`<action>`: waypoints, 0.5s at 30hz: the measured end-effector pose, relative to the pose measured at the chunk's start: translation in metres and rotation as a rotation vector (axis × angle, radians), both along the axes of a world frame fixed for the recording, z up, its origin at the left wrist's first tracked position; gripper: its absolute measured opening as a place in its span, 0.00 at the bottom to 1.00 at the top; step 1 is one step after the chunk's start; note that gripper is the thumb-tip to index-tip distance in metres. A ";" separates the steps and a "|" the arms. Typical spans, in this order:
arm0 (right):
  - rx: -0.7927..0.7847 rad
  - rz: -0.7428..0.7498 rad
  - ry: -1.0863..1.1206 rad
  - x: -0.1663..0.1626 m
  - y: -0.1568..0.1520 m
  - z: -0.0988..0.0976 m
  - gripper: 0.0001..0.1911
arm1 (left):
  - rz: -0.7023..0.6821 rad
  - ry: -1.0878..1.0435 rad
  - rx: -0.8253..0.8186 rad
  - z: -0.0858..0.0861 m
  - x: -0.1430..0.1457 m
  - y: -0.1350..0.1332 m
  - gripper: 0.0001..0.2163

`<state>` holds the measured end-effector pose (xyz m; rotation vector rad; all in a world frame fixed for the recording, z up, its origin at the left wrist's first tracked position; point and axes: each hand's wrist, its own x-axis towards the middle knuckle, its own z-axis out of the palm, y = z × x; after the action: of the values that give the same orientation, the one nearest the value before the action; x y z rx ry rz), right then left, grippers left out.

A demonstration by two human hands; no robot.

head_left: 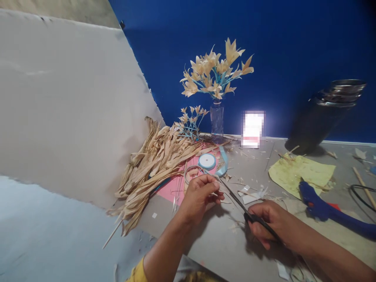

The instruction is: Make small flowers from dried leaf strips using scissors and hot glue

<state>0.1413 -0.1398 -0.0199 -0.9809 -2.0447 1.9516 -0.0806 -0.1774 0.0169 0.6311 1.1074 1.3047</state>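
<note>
My right hand [268, 223] is closed round the black handles of a pair of scissors [236, 197], whose blades point up and left toward my other hand. The blade tips lie close to the fingers of my left hand [204, 192]. Thumb and forefinger of that left hand are pinched together; what they hold, if anything, is too small to make out. Behind it are a roll of tape [187, 172], a spool of light blue ribbon [207, 161] and a loose strip of blue ribbon [223, 162] on pink paper [169, 190].
A heap of dried husks [152, 160] lies left. Pale flowers [216, 70] stand in a clear bottle [216, 121], beside smaller flowers [190, 123]. At right are a dark flask [320, 117], yellow paper [305, 170] and a blue glue gun [323, 207]. Scraps litter the table [226, 246].
</note>
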 end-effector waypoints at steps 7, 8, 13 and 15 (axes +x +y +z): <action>-0.043 -0.024 -0.038 -0.001 -0.002 0.000 0.22 | 0.020 -0.010 0.030 0.002 0.000 0.000 0.15; -0.042 -0.034 -0.043 -0.001 -0.002 0.000 0.21 | 0.025 -0.016 0.031 0.003 0.000 0.000 0.15; -0.027 -0.063 -0.032 -0.001 -0.002 -0.001 0.28 | 0.081 -0.045 0.026 0.005 0.003 -0.002 0.15; -0.005 -0.024 0.022 -0.001 -0.001 -0.001 0.33 | 0.107 -0.037 0.018 0.004 0.005 -0.003 0.14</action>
<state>0.1408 -0.1408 -0.0209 -0.9757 -2.0082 1.9477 -0.0753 -0.1801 0.0210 0.5652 1.1128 1.4134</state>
